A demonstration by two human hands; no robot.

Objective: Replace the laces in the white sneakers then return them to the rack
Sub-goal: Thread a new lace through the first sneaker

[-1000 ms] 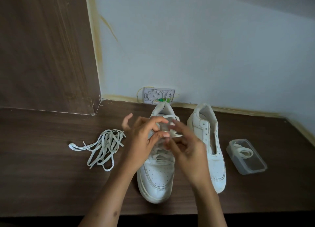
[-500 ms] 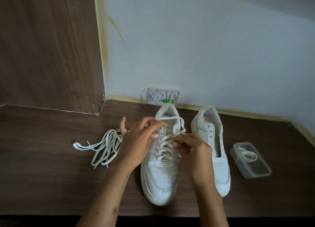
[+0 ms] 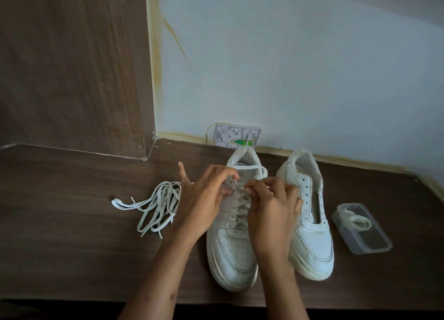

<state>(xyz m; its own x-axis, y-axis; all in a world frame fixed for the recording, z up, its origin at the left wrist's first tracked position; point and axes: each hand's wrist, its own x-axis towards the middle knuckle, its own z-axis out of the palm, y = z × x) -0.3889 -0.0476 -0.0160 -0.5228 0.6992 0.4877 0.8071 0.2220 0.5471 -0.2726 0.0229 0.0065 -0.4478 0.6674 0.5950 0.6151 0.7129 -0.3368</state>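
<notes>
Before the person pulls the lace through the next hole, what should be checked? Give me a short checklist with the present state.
1. Right hand pinches the lace: ok.
2. Left hand steadies the left sneaker: ok.
3. Lower rows crossed: ok.
4. Lace tip lined up with the hole: cannot tell, fingers hide it.
5. Right sneaker laced: not ok, holes bare.
6. Spare lace in the plastic box: ok.

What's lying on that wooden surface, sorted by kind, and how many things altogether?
White sneakers: 2, one part-laced under both hands, one unlaced.
Laces: 3, a loose pile of laces, the lace being threaded, a coiled lace.
Clear plastic containers: 1, the container holding the coiled lace.
Total: 6, counting the pile as one.
</notes>
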